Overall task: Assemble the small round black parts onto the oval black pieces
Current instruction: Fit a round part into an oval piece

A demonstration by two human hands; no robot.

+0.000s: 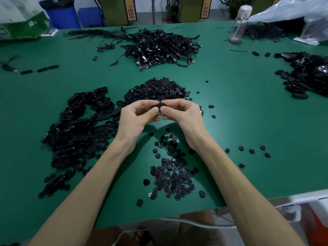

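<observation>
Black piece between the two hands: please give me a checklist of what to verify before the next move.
1. Left hand holds the black piece: ok.
2. Right hand pinches the same piece: ok.
3. Round part fully seated in it: cannot tell, the fingers hide it.
4. More small round parts lie close, below the wrists: ok.
5. Pile of oval pieces lies beside the left forearm, probably reachable: ok.
6. Bare spot on the green table to put the piece down: ok.

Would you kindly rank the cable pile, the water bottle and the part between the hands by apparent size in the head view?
Largest: cable pile.
Then: water bottle.
Smallest: held part, though nearest, partly hidden by fingers.
</observation>
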